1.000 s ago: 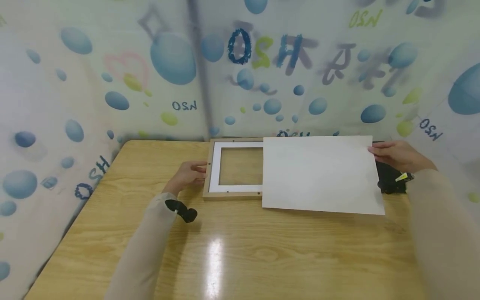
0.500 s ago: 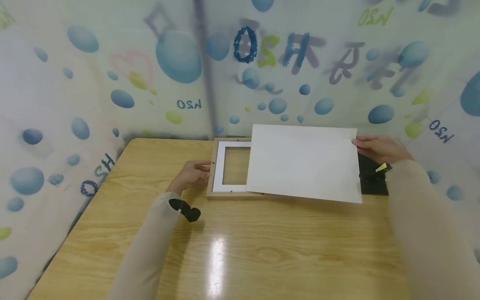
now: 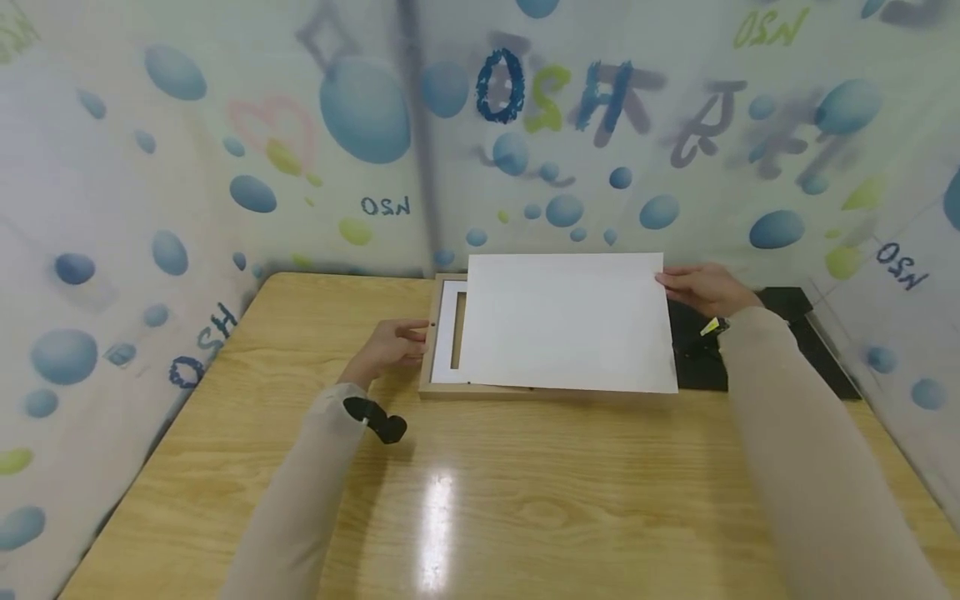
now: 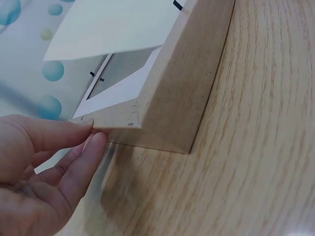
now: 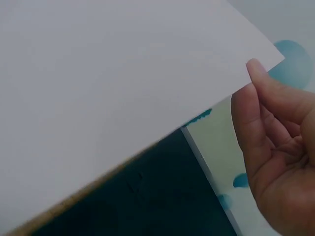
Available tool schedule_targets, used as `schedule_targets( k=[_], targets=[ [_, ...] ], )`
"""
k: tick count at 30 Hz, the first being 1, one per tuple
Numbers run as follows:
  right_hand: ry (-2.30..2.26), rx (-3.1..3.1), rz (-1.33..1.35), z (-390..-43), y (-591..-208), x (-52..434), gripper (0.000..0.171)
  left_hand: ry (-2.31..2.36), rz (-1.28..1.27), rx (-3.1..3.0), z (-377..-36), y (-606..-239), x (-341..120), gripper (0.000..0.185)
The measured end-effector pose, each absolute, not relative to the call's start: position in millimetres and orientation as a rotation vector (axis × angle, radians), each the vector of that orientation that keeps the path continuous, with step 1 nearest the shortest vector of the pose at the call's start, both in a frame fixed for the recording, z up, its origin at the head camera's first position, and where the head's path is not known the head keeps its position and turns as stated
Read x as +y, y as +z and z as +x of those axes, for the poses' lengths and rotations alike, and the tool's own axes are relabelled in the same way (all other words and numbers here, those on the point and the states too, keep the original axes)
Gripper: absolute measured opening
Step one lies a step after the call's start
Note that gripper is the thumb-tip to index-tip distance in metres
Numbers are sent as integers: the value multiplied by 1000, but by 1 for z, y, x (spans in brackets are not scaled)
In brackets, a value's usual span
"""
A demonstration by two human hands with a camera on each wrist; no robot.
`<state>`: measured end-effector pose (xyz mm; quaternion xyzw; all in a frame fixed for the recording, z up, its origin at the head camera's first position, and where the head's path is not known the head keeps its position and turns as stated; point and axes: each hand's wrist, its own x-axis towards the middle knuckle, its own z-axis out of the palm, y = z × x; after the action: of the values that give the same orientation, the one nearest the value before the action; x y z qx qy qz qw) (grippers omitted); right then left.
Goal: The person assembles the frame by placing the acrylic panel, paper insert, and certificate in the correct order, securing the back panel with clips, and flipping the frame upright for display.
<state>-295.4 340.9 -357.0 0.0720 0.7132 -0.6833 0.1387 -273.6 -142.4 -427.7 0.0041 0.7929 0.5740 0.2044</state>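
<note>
A light wooden picture frame (image 3: 450,390) with a white mat (image 3: 446,333) lies flat at the far middle of the table. A white sheet (image 3: 566,321) hovers over it and covers all but its left end. My right hand (image 3: 701,287) pinches the sheet's far right edge, thumb on top. In the right wrist view the thumb of the right hand (image 5: 275,147) sits at the corner of the sheet (image 5: 108,83). My left hand (image 3: 390,346) rests against the frame's left side. In the left wrist view the left hand's (image 4: 49,162) fairly straight thumb and fingertips touch the frame's corner (image 4: 182,98).
A black board (image 3: 817,333) lies right of the frame, partly under my right wrist. The wooden table (image 3: 525,500) stretches toward me. Walls with blue bubble prints (image 3: 360,108) close in at the back and both sides.
My right hand has carried the white sheet to the left, so it now covers most of the frame. The left hand has stayed at the frame's left side.
</note>
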Motion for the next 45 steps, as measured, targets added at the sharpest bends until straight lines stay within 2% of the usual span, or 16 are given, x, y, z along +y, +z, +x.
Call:
schedule_targets(
  k=[13,19,23,31,42,45],
  targets=[
    [-1948,2119,198,-311,-360,317,8,1594,-1,2234,-276,-433,-142,49],
    [-1985,2036,199,-320,-346,313,19,1610,1,2235,-277,-433,-146,50],
    [-1983,2011,208,-325,-339,309,21,1610,-19,2236,-276,-432,-148,49],
    [-1945,1996,238,-327,-350,304,25,1581,-23,2245,-277,-435,-144,49],
    [-1927,2045,313,-329,-367,291,17,1552,-69,2265,-275,-433,-141,48],
    [-1829,2147,316,-330,-374,290,4,1556,-62,2269,-275,-433,-141,49]
  ],
)
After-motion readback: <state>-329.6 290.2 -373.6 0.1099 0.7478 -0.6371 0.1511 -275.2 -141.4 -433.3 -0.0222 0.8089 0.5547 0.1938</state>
